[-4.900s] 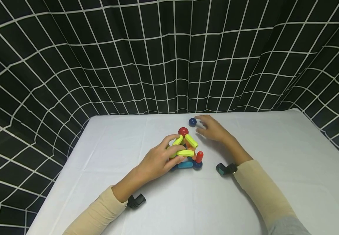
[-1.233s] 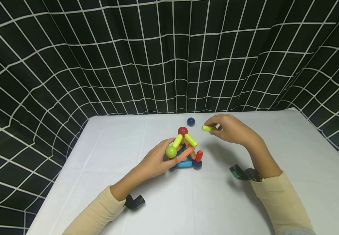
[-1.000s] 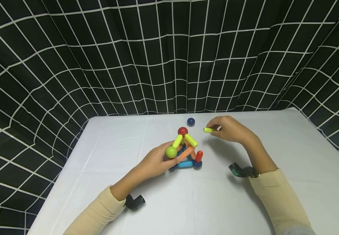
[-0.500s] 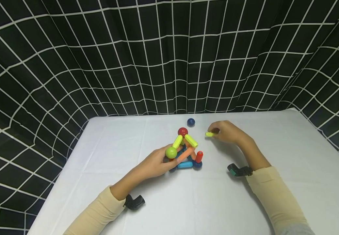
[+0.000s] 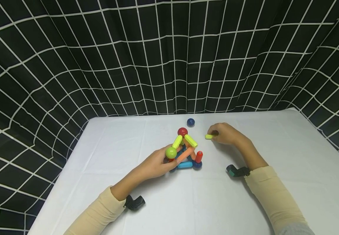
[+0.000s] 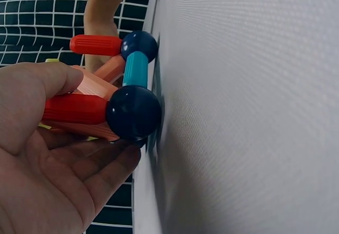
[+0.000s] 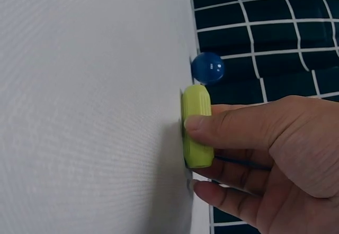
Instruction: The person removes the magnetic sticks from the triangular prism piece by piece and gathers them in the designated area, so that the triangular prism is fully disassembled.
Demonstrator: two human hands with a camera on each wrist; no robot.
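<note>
A structure of magnetic sticks and balls stands mid-table, with a red ball (image 5: 182, 132) and a green ball (image 5: 170, 152) on its upper part. My left hand (image 5: 154, 163) holds its left side, thumb by an orange stick (image 5: 186, 155) and a red stick (image 6: 77, 109). Dark blue balls (image 6: 133, 112) and a light blue stick (image 5: 185, 165) form the base. Another red stick (image 5: 199, 156) stands up at its right corner. My right hand (image 5: 226, 133) pinches a yellow magnetic stick (image 7: 197, 133), which lies at the tablecloth. The left fingers partly hide the structure.
A loose dark blue ball (image 5: 190, 122) lies behind the structure, near the back edge of the white-covered table (image 5: 113, 137). A black curtain with a white grid (image 5: 146, 58) surrounds the back and sides. Each wrist carries a small black camera (image 5: 135, 202).
Earlier a yellow stick lay across the structure's front under my left fingers; later my right hand holds one on the right. That stick has since come down to the table. The structure stays put.
</note>
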